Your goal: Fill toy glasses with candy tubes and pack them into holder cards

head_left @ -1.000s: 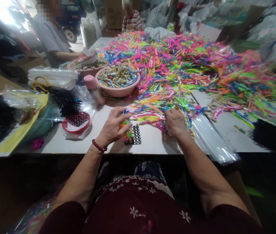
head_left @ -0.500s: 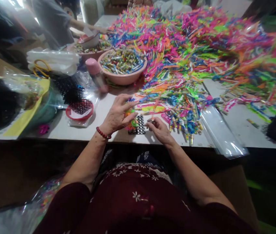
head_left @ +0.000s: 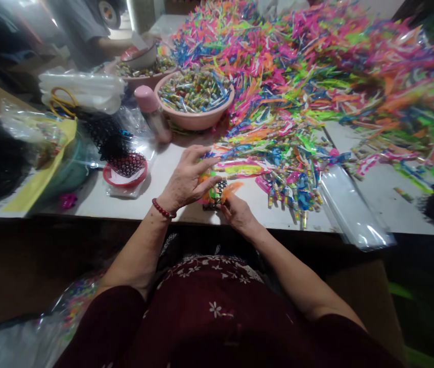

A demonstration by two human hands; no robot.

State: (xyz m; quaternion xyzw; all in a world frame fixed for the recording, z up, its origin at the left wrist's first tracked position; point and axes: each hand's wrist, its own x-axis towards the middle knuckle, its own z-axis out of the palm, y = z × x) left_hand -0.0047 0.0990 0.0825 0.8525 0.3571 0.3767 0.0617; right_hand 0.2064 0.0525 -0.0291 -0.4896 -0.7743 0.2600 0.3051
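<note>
My left hand, with a red bead bracelet at the wrist, lies over the left part of a small black perforated tray. Its fingers are stretched out and apart, partly covering orange and green strips on the tray. At the tray's right side my right hand pinches an orange plastic streamer whose loose end sticks up above the fingers. The fingertips hide the lower end of that streamer. To the right lies a bunch of small patterned tubes with coloured streamers.
A large heap of bright streamers covers the back of the table. A pink basin of small tubes, a pink-capped bottle and a red dish with black netting stand left. Clear plastic bags lie right. Another person's arm shows behind.
My right hand has moved left and slightly down, bringing the orange streamer from beside the tray onto its right part. My left hand has stayed in nearly the same place.
</note>
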